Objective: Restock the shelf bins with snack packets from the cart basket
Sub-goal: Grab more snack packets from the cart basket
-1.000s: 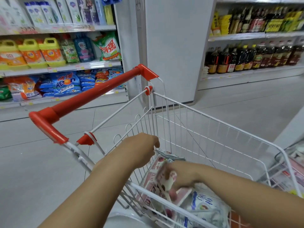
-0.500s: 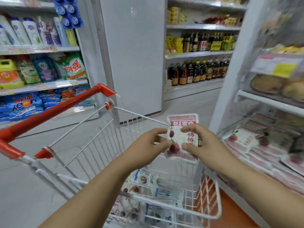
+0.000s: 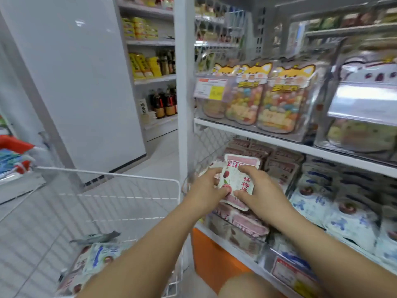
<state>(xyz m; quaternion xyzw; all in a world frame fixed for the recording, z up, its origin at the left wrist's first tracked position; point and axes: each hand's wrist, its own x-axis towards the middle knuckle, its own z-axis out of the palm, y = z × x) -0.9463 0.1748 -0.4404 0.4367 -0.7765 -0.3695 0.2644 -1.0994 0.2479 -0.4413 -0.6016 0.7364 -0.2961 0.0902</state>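
Note:
A pink-and-white snack packet (image 3: 236,179) with red fruit printed on it is held between both hands over the lower shelf bin (image 3: 242,231), which is full of matching pink packets. My left hand (image 3: 206,190) grips the packet's left edge and my right hand (image 3: 260,190) grips its right edge, thumb on the front. The white wire cart basket (image 3: 120,190) stands at lower left; more snack packets (image 3: 96,257), blue-and-white and pink, lie on its bottom.
A neighbouring bin of blue-and-white packets (image 3: 343,211) sits to the right. The shelf above (image 3: 279,143) carries clear bins of fox-topped candy bags (image 3: 281,100). A white upright post (image 3: 184,93) stands left of the shelves. An orange base panel (image 3: 214,261) runs under the bins.
Both hands lifted the pink packet out of the cart basket and carried it right, to the lower shelf bin. My view swung right, from the cart handle to the snack shelves.

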